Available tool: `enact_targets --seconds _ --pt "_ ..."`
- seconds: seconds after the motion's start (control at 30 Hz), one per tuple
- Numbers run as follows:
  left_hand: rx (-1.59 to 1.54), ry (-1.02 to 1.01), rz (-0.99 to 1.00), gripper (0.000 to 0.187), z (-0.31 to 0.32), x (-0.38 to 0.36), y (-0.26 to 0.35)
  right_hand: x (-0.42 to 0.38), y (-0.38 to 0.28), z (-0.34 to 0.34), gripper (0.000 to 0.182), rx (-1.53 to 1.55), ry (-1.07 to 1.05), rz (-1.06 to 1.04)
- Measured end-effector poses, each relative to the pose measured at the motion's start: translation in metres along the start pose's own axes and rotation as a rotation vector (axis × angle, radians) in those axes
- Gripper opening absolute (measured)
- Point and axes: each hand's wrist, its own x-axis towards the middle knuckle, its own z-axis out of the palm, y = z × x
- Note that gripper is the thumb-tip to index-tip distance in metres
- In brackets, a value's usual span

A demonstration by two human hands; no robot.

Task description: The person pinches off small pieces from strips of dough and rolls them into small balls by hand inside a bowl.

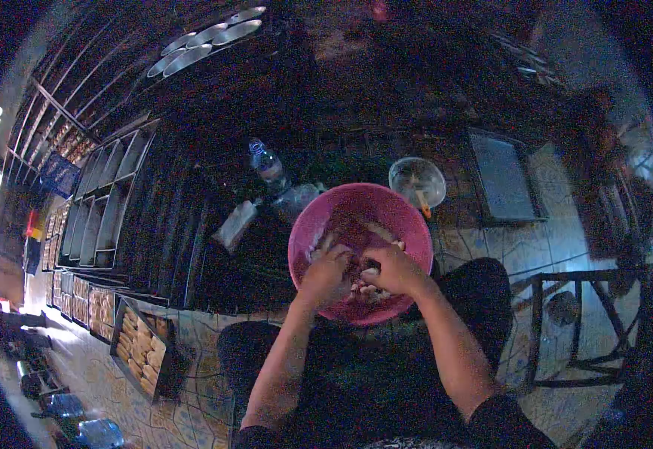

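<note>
A round pink basin (313, 217) stands in front of me between my knees. Small pale and pinkish pieces (371, 288) lie in its bottom; the dim, grainy picture does not show what they are. My left hand (328, 275) reaches inside on the left, fingers apart and pointing down along the wall. On the right, my right hand (395, 271) is curled over the pieces, thumb and fingers bent inward. Whatever its fingertips grip is hidden or too small to name.
Behind the basin are a clear bowl (416, 179) with an orange-handled tool, a plastic bottle (268, 165) and a clear bag (235, 224). A tray of bread rolls (141, 348) lies at left, near stacked metal pans (102, 202). At right stands a dark metal frame (577, 329).
</note>
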Motion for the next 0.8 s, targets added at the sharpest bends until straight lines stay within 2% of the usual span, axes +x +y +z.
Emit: enact_targets --seconds 0.07,0.13,0.2,0.27,0.37,0.43,0.5,0.57,0.6,0.63,0.67,0.73,0.77,0.8 --pt "0.106 0.021 -0.004 0.03 0.009 0.003 -0.003 0.0 -0.009 -0.006 0.029 0.016 -0.015 0.128" --pt "0.181 -0.103 -0.287 0.03 0.007 0.009 0.006 0.003 -0.002 -0.009 0.031 -0.025 -0.009 0.164" --pt "0.224 -0.095 -0.332 0.029 0.006 0.012 0.007 0.003 0.002 -0.01 0.033 -0.061 -0.008 0.205" --pt "0.264 -0.098 -0.38 0.028 0.01 0.008 0.004 -0.003 0.004 -0.007 0.026 0.285 0.167 0.217" --pt "0.162 -0.005 -0.289 0.026 0.031 0.007 -0.022 -0.003 0.02 -0.009 0.025 0.314 0.189 0.294" --pt "-0.262 0.017 -0.333 0.032 0.035 0.009 -0.029 0.001 0.045 0.0 0.024 0.378 0.24 0.341" --pt "-0.271 -0.056 -0.357 0.035 0.01 0.017 -0.015 0.002 0.059 0.002 0.023 0.443 0.292 0.388" --pt "-0.284 -0.128 -0.385 0.038 0.0 0.018 -0.011 0.003 0.06 -0.003 0.021 0.932 0.429 0.497" --pt "-0.529 -0.151 -0.454 0.039 0.001 0.015 -0.013 0.003 0.06 -0.005 0.021 0.932 0.43 0.495" --pt "-0.775 -0.174 -0.52 0.039 0.001 0.013 -0.015 0.003 0.059 -0.006 0.02 1.176 0.476 0.517" --pt "-0.776 -0.175 -0.52 0.039 0.002 0.011 -0.017 0.002 0.059 -0.008 0.019 1.421 0.519 0.535" --pt "-0.633 -0.135 -0.419 0.041 -0.007 0.01 -0.011 0.0 0.03 -0.031 0.022 1.397 0.522 0.464" --pt "-0.631 -0.13 -0.42 0.041 -0.012 0.013 -0.005 0.001 0.019 -0.04 0.024 1.372 0.522 0.386" --pt "-0.489 -0.118 -0.448 0.039 -0.017 0.017 0.005 0.002 0.028 -0.035 0.024 1.372 0.515 0.382"
